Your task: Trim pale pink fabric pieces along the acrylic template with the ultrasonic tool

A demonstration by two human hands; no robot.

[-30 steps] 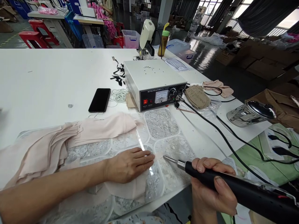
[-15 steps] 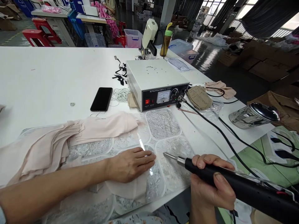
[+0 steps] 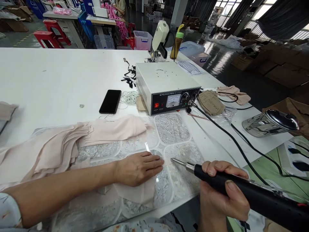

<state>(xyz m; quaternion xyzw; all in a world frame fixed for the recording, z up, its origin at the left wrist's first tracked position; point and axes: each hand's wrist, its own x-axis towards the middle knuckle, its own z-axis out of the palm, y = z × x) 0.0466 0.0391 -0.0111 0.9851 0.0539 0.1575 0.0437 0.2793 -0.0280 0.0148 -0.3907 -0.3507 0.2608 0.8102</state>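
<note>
My left hand lies palm down with fingers stretched out, pressing a pale pink fabric piece onto a clear patterned mat. In my right hand is a handheld ultrasonic welder, its black barrel wrapped by my fingers. The welder's narrow metal tip points left, just short of my left fingertips and apart from them. A layered stack of pale pink fabric spreads over the mat's left and back parts. Part of the piece under my left hand and forearm is hidden.
Behind the mat stand a welder control box and a black phone. The black cable runs from the box along the right side. A lidded metal canister lies near the table's right edge, above a power strip.
The whole view has shifted slightly, so things appear a little farther right. Both hands keep nearly the same places relative to the mat, and the right one still grips the welder.
</note>
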